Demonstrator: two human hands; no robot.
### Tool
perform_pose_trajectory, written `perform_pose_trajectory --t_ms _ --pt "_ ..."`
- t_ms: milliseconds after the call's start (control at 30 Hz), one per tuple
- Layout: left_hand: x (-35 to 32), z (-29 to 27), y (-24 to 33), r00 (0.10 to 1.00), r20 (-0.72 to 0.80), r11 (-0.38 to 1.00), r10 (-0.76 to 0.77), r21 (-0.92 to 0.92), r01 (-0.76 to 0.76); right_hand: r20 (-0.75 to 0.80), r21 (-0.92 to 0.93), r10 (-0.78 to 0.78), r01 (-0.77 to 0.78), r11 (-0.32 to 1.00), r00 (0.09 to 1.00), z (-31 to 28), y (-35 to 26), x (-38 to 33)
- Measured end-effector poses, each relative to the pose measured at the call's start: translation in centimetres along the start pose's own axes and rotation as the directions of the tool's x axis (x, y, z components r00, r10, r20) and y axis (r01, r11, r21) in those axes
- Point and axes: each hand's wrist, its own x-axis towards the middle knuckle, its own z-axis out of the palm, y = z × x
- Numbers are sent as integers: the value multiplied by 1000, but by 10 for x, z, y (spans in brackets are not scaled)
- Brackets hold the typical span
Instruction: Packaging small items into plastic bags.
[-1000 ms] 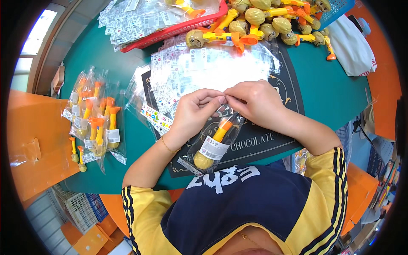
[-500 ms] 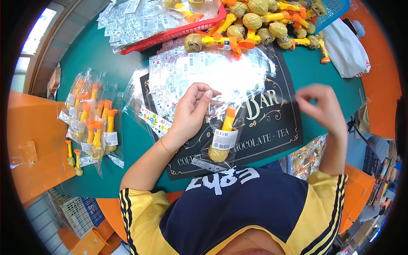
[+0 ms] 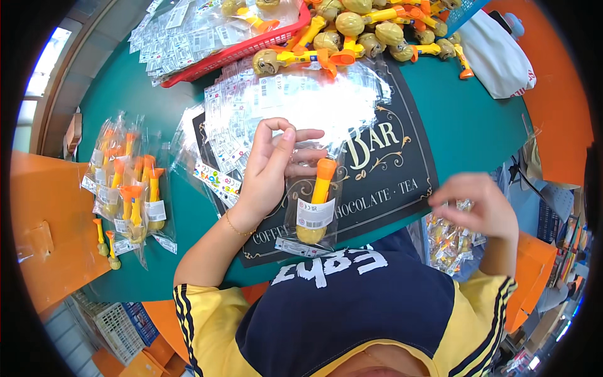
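The bagged toy (image 3: 316,204) is a yellow-and-orange plastic piece sealed in a clear bag, with a round yellow body at the end nearest the person, a long orange stem pointing away, and a white sticker label across its middle. It lies flat and nearly lengthwise on the black printed mat (image 3: 402,176), near the mat's near edge and left of its middle, with the mat itself on the green table. The top of its bag sits under the fingertips of the left hand (image 3: 273,166), beside a heap of empty clear bags (image 3: 301,100) toward the mat's far edge.
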Motion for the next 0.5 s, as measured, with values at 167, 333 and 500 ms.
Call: perform_pose_trajectory --t_ms 167,333,500 --pt "-10 9 -1 981 15 976 195 96 -195 -149 630 215 -74 773 965 44 -26 69" --pt "-15 16 -5 948 -25 944 318 104 -314 -119 852 130 34 523 984 100 -20 98" --pt "-14 8 -23 892 74 890 447 64 -451 -187 892 78 136 432 979 123 -15 101"
